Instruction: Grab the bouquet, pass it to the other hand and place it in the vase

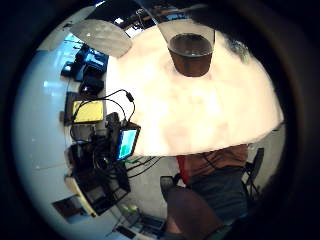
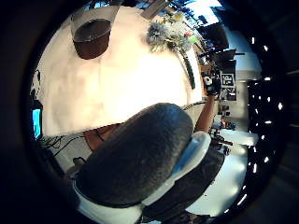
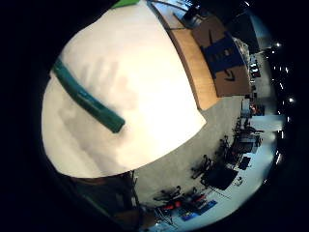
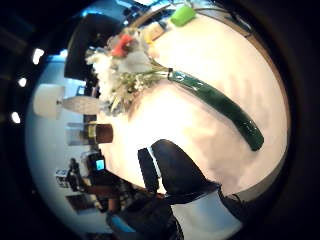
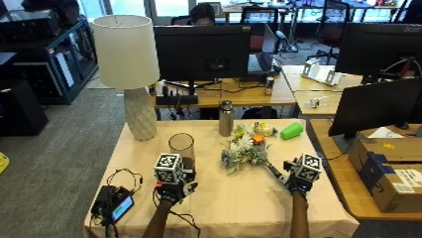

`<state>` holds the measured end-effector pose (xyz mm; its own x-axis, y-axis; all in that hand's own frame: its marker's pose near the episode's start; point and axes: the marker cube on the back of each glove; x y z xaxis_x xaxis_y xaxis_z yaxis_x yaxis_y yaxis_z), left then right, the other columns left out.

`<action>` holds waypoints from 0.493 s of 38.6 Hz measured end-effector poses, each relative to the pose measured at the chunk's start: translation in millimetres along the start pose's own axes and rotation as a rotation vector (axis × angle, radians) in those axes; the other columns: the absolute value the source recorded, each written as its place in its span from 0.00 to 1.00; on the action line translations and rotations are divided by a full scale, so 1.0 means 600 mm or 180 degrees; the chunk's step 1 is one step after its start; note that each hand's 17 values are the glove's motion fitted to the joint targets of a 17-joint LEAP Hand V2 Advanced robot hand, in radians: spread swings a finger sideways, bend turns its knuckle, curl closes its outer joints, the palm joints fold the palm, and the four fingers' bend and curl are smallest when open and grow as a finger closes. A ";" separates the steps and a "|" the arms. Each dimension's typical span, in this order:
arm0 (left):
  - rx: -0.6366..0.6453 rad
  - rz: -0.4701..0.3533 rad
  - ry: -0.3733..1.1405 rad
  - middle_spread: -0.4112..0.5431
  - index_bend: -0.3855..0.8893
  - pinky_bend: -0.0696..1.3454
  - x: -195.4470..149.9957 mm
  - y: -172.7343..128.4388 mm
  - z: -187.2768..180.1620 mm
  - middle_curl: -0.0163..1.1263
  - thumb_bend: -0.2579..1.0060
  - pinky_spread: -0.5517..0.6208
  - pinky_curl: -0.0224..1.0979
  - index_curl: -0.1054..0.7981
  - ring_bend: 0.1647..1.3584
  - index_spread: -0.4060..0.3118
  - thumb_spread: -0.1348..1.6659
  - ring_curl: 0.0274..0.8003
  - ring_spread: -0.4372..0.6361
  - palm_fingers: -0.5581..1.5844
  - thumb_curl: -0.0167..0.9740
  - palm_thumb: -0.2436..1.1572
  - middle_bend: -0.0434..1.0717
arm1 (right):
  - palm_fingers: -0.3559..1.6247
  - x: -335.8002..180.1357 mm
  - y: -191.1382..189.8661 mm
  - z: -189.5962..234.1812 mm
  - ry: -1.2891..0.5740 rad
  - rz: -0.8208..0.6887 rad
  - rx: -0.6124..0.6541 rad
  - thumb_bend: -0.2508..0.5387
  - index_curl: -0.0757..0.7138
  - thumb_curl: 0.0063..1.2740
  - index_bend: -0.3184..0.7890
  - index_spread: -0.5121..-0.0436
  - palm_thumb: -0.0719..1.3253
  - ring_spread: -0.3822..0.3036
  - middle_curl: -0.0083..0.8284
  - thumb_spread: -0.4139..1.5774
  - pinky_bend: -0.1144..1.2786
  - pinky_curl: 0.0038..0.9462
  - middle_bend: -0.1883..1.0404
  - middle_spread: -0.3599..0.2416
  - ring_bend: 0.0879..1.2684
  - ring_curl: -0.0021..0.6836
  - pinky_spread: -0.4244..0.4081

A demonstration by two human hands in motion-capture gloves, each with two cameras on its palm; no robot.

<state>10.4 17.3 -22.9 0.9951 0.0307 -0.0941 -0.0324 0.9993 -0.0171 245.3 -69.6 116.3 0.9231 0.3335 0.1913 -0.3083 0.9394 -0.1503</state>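
while the bouquet lies flat on the cloth-covered worktop, its flower heads are turned toward the far edge and its green-wrapped stem points toward the right hand. that hand is held above the stem's end; how its grip is set cannot be told. the left hand is held over the worktop just in front of the glass vase, its grip equally unclear. behind the flowers are seen a metal bottle, a green cup and a white lamp. a small device with cables lies at the worktop's left edge.
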 end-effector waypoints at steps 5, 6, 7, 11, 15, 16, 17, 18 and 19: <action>-0.0008 0.0024 0.0042 0.75 0.42 0.40 0.002 0.002 0.001 0.28 0.14 0.91 0.30 0.43 0.33 0.59 0.61 0.26 0.90 0.26 0.11 0.09 0.21 | 0.15 -0.022 0.033 -0.017 -0.0236 -0.0047 0.0070 0.30 0.37 0.23 0.39 0.26 0.28 0.84 0.38 0.73 0.45 0.36 0.30 0.68 0.11 0.34 0.88; -0.0008 0.0027 0.0043 0.75 0.42 0.40 0.003 0.003 -0.001 0.28 0.14 0.91 0.30 0.43 0.33 0.59 0.61 0.26 0.90 0.26 0.11 0.09 0.21 | 0.15 -0.026 0.037 -0.018 -0.0303 -0.0095 0.0079 0.31 0.37 0.23 0.39 0.26 0.28 0.84 0.38 0.73 0.45 0.36 0.31 0.68 0.11 0.34 0.88; -0.0006 0.0031 0.0040 0.75 0.42 0.40 0.004 0.006 -0.003 0.28 0.14 0.91 0.30 0.43 0.33 0.59 0.61 0.26 0.90 0.26 0.11 0.09 0.21 | 0.15 -0.031 0.039 -0.015 -0.0419 -0.0211 0.0062 0.30 0.37 0.23 0.40 0.26 0.29 0.85 0.38 0.73 0.46 0.36 0.30 0.68 0.11 0.34 0.88; -0.0002 0.0046 0.0037 0.75 0.42 0.40 0.005 0.008 -0.006 0.28 0.14 0.91 0.30 0.43 0.33 0.59 0.61 0.26 0.90 0.26 0.11 0.09 0.21 | 0.18 -0.034 0.054 0.004 -0.0688 -0.0340 -0.0261 0.31 0.36 0.24 0.38 0.28 0.32 0.84 0.38 0.73 0.49 0.37 0.30 0.68 0.14 0.36 0.87; -0.0030 0.0048 0.0061 0.75 0.42 0.40 0.005 0.012 -0.009 0.28 0.14 0.91 0.30 0.43 0.33 0.59 0.61 0.26 0.90 0.26 0.11 0.09 0.21 | 0.23 -0.008 0.055 0.023 -0.0397 0.0185 -0.0337 0.31 0.34 0.24 0.37 0.30 0.35 0.83 0.38 0.73 0.52 0.38 0.30 0.66 0.20 0.38 0.85; -0.0033 0.0048 0.0067 0.75 0.42 0.40 0.005 0.014 -0.011 0.28 0.14 0.91 0.30 0.43 0.33 0.59 0.61 0.26 0.90 0.26 0.11 0.09 0.21 | 0.25 -0.003 0.053 0.028 -0.0337 0.0259 -0.0313 0.32 0.34 0.25 0.36 0.31 0.37 0.82 0.38 0.73 0.53 0.38 0.30 0.64 0.23 0.40 0.84; -0.0039 0.0045 0.0071 0.75 0.42 0.40 0.004 0.015 -0.012 0.28 0.14 0.91 0.30 0.43 0.33 0.59 0.61 0.26 0.90 0.26 0.11 0.09 0.21 | 0.26 0.000 0.049 0.032 -0.0296 0.0296 -0.0269 0.32 0.33 0.25 0.36 0.32 0.38 0.81 0.38 0.73 0.53 0.38 0.31 0.63 0.24 0.40 0.84; -0.0044 0.0041 0.0074 0.75 0.42 0.40 0.003 0.014 -0.010 0.28 0.14 0.91 0.30 0.43 0.33 0.59 0.61 0.26 0.90 0.26 0.11 0.09 0.21 | 0.28 0.002 0.044 0.036 -0.0280 0.0291 -0.0200 0.33 0.33 0.25 0.37 0.33 0.40 0.80 0.38 0.73 0.54 0.38 0.31 0.62 0.26 0.41 0.84; -0.0048 0.0037 0.0076 0.75 0.42 0.40 0.001 0.012 -0.007 0.28 0.14 0.91 0.30 0.43 0.33 0.59 0.61 0.26 0.90 0.26 0.11 0.09 0.21 | 0.28 0.001 0.038 0.039 -0.0290 0.0249 -0.0115 0.33 0.34 0.26 0.38 0.34 0.41 0.79 0.38 0.73 0.54 0.38 0.31 0.61 0.26 0.41 0.83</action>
<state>10.5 24.4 -27.5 0.9921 0.0417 -0.1182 -0.0457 0.9985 -0.0308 233.8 -46.2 135.6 0.8714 0.4130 0.2649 -0.3684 0.9073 -0.2027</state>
